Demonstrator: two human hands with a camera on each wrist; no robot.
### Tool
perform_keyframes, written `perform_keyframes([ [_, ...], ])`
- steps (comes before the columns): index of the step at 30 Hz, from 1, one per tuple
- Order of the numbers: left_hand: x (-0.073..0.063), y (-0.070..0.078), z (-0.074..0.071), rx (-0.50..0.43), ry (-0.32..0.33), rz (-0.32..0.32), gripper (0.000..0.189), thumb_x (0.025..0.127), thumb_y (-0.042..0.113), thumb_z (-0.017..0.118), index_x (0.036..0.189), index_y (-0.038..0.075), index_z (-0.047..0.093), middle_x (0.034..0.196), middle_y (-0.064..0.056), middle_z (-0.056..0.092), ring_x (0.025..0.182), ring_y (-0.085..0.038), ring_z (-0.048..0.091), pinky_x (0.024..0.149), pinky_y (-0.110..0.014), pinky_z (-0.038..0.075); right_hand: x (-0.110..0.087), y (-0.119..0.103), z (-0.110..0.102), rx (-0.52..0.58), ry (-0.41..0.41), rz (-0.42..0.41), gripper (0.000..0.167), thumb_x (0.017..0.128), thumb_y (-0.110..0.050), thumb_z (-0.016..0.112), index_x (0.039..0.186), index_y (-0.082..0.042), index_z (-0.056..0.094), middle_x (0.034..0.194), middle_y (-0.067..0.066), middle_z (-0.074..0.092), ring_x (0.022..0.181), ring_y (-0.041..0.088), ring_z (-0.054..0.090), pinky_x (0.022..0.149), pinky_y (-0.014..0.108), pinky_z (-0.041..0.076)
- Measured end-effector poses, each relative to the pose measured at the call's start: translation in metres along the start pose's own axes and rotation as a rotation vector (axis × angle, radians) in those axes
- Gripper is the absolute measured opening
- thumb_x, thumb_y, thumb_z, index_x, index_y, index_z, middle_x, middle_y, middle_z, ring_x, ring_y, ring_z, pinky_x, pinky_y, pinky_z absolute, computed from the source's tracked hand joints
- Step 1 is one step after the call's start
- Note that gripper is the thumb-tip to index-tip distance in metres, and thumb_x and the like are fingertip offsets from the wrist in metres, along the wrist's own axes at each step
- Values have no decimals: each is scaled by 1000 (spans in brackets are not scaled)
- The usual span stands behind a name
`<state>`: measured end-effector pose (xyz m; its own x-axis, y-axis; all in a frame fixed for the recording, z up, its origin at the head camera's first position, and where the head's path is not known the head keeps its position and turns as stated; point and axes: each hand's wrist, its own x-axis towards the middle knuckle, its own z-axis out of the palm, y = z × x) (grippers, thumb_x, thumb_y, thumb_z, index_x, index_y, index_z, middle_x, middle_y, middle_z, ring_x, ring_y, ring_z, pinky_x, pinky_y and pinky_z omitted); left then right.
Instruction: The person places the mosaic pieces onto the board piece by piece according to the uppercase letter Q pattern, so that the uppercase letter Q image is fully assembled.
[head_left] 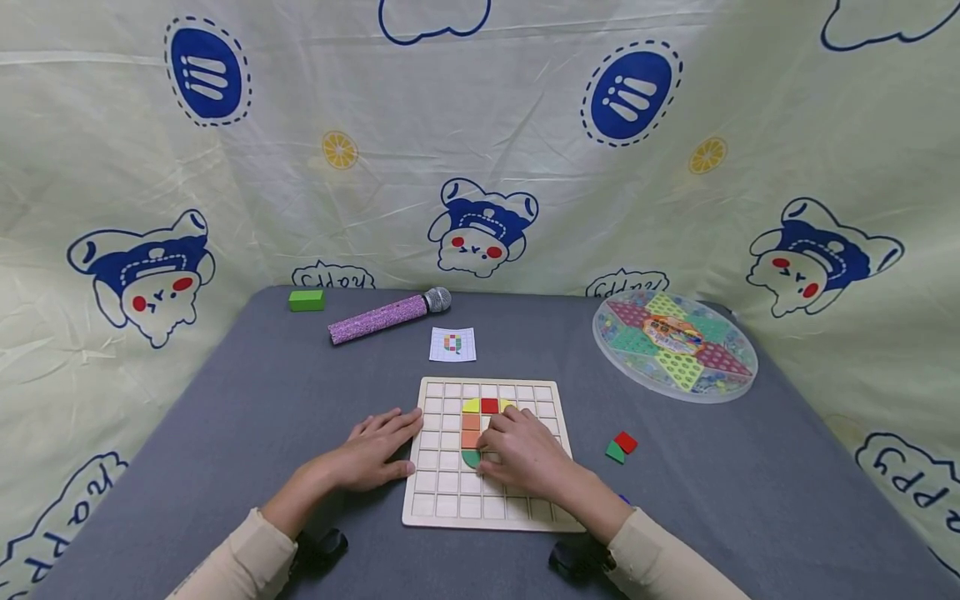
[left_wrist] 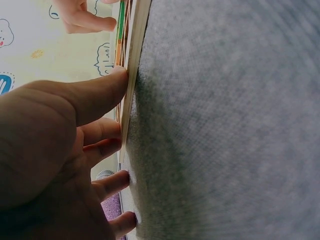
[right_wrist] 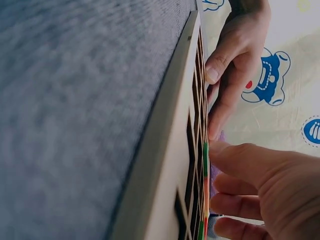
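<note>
A wooden grid board [head_left: 442,506] lies flat on the table with coloured tiles in some of its squares. Along the top row are a yellow tile [head_left: 471,406] and a red tile [head_left: 489,406], with two orange tiles [head_left: 470,430] and a rounded green tile [head_left: 471,459] down the left column. My left hand [head_left: 377,450] rests against the board's left edge, thumb and fingertips touching its side. Over the tiles, my right hand [head_left: 527,452] has its thumb beside the green tile [right_wrist: 205,159] and its bent fingers spread on the board. It covers the tiles beneath it; none shows pinched.
Right of the board lie a loose red tile [head_left: 626,442] and green tile [head_left: 616,452]; a blue piece [head_left: 624,499] peeks out by my right wrist. Behind stand a patterned card [head_left: 453,344], a purple microphone [head_left: 382,319], a green block [head_left: 306,301] and a round game case [head_left: 675,346].
</note>
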<state>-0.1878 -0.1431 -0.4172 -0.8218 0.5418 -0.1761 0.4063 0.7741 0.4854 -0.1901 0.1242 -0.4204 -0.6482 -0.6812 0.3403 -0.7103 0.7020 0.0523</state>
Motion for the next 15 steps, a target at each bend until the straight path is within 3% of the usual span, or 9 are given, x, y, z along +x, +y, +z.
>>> perform_keyframes([
  [8,0,0,0,-7,-3,0,66,95,34,54,151,13,24,158,-5,23,146,-34,14,113,-63,8,-11,13,-14,17,-6,104,24,74,-36,78,90,-18,73,86,-5,63,82,12,50,76,30,44],
  [15,1,0,1,-1,-5,-14,67,95,34,54,151,14,24,158,-4,23,146,-34,14,113,-63,8,-34,39,-23,24,40,170,24,74,-33,80,90,-16,74,86,-4,64,81,13,50,71,31,42],
])
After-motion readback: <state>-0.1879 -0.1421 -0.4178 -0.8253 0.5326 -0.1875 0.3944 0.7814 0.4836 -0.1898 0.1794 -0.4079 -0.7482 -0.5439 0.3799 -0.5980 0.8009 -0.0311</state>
